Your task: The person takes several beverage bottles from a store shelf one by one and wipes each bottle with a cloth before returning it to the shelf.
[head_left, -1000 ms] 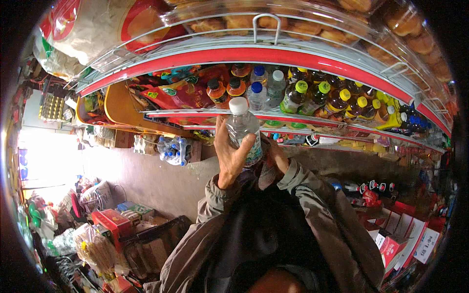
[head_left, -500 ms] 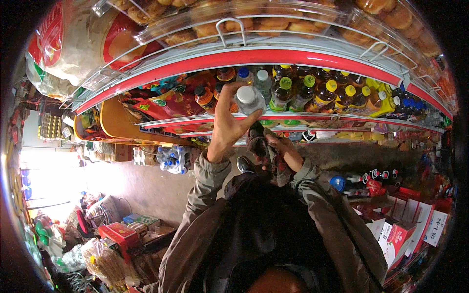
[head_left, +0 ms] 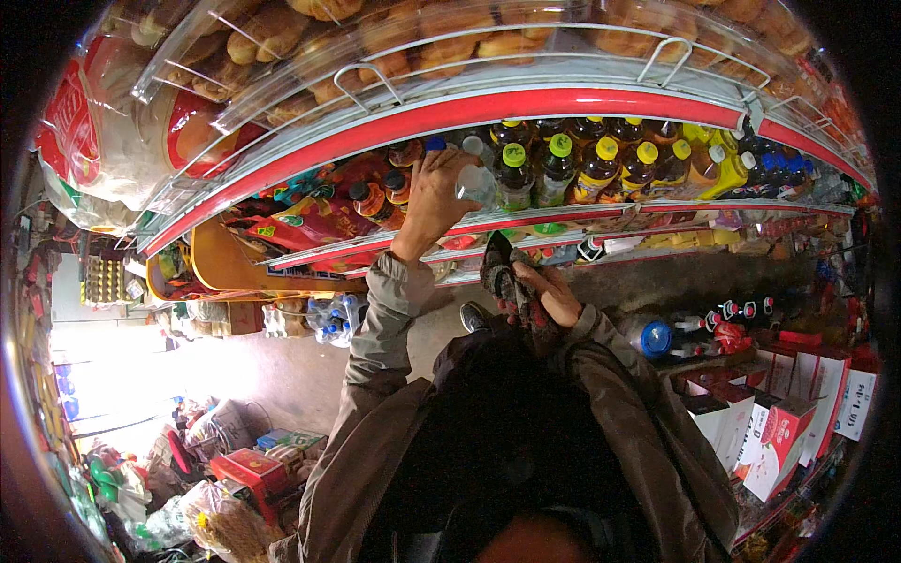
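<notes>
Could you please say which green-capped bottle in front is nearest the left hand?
The left green-capped bottle, closer to the left hand; the right green-capped bottle has a yellow-capped bottle on its right.

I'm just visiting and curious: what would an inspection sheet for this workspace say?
Surface: lower shelf, packed with bottles.
Things in hand: clear bottle at the left hand; mottled cloth in the right hand.
Clutter: red box among bags at lower left; red-and-white cartons at lower right.
Grips: left at the bottle, whether closed cannot be told; right closed on the cloth.
Cables: none made out for certain.
Surroundings: bread rolls on the upper shelf; yellow-capped bottles right of the left hand.
</notes>
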### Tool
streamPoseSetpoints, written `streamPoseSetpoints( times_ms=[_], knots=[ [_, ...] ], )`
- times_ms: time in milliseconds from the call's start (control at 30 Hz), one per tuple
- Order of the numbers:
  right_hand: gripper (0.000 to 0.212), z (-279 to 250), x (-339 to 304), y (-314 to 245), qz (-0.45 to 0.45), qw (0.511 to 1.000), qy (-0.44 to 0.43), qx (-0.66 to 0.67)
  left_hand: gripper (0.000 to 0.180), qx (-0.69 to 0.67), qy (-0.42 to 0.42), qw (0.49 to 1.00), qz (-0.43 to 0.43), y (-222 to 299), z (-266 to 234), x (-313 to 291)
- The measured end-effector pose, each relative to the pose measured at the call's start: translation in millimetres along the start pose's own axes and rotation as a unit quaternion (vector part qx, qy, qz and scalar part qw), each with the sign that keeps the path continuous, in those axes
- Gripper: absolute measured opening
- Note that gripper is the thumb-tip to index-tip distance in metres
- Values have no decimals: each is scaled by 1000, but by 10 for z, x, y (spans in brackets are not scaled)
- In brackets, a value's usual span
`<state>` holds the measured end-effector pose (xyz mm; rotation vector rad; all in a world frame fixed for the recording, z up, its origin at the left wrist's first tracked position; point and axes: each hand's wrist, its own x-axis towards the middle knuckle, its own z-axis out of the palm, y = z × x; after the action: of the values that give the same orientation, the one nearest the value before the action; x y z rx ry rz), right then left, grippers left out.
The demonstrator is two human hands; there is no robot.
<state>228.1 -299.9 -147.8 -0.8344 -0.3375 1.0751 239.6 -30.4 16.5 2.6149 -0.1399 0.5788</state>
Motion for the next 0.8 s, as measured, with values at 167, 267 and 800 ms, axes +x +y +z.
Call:
streamPoseSetpoints(
  times_ms=[167,267,800],
  knots=[
    [49,-39,18,27,5,1000,-3,2,68,53,3,998,-32,-52,134,8],
    [53,65,-18,-189,16,998,-23,-58,74,109,7,993,-34,-36,180,-19],
    [57,12,-42,-251,65,998,12,-16,53,134,207,965,-84,109,-396,-361]
  ],
)
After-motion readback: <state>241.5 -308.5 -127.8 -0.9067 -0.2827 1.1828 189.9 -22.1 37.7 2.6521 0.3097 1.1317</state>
